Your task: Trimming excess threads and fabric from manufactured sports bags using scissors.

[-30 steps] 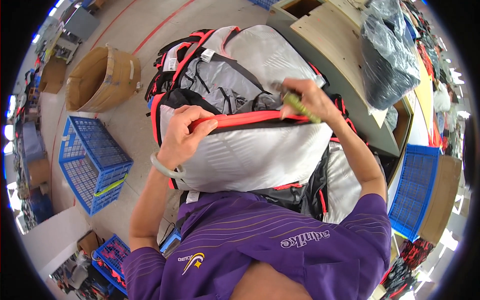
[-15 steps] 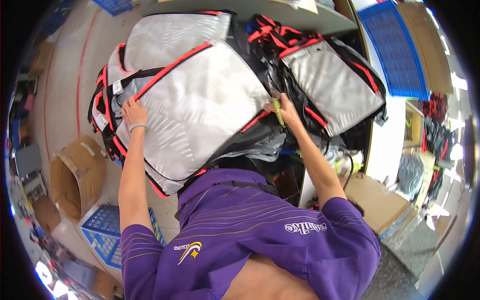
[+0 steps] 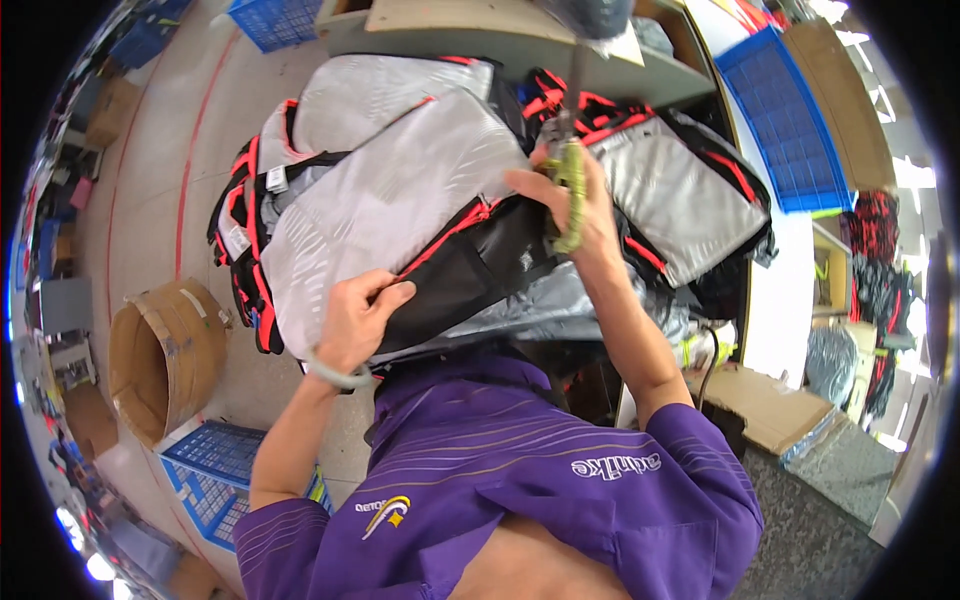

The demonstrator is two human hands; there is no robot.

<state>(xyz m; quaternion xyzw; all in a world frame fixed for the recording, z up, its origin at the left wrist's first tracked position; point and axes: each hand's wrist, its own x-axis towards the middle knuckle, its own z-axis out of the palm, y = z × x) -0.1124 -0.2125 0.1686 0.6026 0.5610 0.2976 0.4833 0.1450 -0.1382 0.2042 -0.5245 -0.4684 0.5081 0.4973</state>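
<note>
A large grey and black bag with red zip trim (image 3: 390,180) lies on a pile in front of me. My left hand (image 3: 358,318), with a pale band at its wrist, is closed on the bag's near edge, thumb beside the red zip. Scissors with yellow-green wrapped handles (image 3: 568,200) are in my right hand (image 3: 590,215), over the bag's right end. Their dark blades point away from me, slightly blurred, and appear not to touch the fabric. The forefinger or thumb of that hand sticks out to the left.
Another grey and red bag (image 3: 680,195) lies to the right. A shelf edge (image 3: 500,45) runs behind the pile. Blue crates (image 3: 790,120) stand at right and lower left, near a round-bent cardboard box (image 3: 170,350) on the floor.
My left hand has moved from the bag's left side to its near edge. My right hand has lifted the scissors, blades now pointing away. The bag has turned, showing more black side.
</note>
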